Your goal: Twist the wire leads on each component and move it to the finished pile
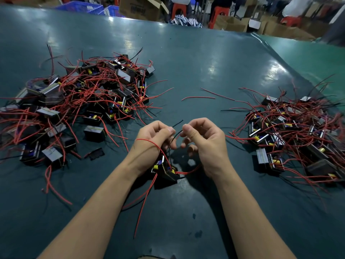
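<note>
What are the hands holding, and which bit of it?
Both hands pinch the thin black wire lead of one component: the left hand and the right hand each grip it between thumb and fingers. The component body hangs below them.

The light comes from lamps up above. They make white shiny spots on the green tabletop (186, 62), mostly in the middle and far part. The near part of the tabletop is darker. Soft dark shadows lie under the left hand (155, 137) and the right hand (203, 141) and along both arms. The middle looks sharp. The far room at the top is blurry. The picture bends at the edges, so the tabletop looks curved.
</note>
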Tool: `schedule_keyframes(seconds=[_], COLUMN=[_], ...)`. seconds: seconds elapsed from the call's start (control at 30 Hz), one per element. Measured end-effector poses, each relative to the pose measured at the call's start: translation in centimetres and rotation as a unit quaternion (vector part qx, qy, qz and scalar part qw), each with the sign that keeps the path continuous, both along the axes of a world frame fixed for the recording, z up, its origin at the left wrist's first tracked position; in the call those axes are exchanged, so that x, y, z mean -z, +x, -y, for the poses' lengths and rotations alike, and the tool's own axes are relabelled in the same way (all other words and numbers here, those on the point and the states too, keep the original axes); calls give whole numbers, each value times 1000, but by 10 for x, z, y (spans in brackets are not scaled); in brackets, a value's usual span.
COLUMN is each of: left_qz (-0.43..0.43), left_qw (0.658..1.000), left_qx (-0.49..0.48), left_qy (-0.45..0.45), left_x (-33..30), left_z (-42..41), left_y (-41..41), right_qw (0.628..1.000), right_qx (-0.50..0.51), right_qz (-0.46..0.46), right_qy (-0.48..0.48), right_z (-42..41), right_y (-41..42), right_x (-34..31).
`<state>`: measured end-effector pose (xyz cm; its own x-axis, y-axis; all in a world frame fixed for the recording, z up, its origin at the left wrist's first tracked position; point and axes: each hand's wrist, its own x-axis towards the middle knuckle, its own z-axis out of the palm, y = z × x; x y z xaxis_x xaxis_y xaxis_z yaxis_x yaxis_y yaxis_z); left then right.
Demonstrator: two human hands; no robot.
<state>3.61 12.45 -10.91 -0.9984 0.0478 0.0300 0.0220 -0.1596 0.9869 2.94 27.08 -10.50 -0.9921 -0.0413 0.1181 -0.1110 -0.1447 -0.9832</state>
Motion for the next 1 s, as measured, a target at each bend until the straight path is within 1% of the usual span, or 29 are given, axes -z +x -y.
schedule_keyframes(seconds=[0.1, 0.2, 0.47, 0.57, 0.77, 0.9, 1.0], left_qz=[-31, -53, -86, -90, -69, -61, -66], left_qw=[999, 997, 994, 993, 994, 992, 990], left_qx=[4, -3, -20, -26, -42, -82, -89], left_qy=[-40, -63, -71, -72, -73, -80, -90], left_x=[2, 5, 8, 8, 9, 11, 13], left_z=[-1, 1, -3, -2, -1, -1, -1], left_y=[0, 0, -1, -2, -3, -4, -5], right_qw=[999, 999, 998, 999, 999, 999, 990], right_qx=[19, 41, 44, 42, 37, 38, 78], right_qz=[-24, -24, -37, -22, 8, -4, -53], right_qy=[11, 0, -13, -9, -25, 21, 105], right_z=[2, 2, 1, 1, 1, -1, 2], right_y=[0, -1, -1, -1, -1, 3, 5], right_x=[0, 0, 1, 2, 0, 0, 5])
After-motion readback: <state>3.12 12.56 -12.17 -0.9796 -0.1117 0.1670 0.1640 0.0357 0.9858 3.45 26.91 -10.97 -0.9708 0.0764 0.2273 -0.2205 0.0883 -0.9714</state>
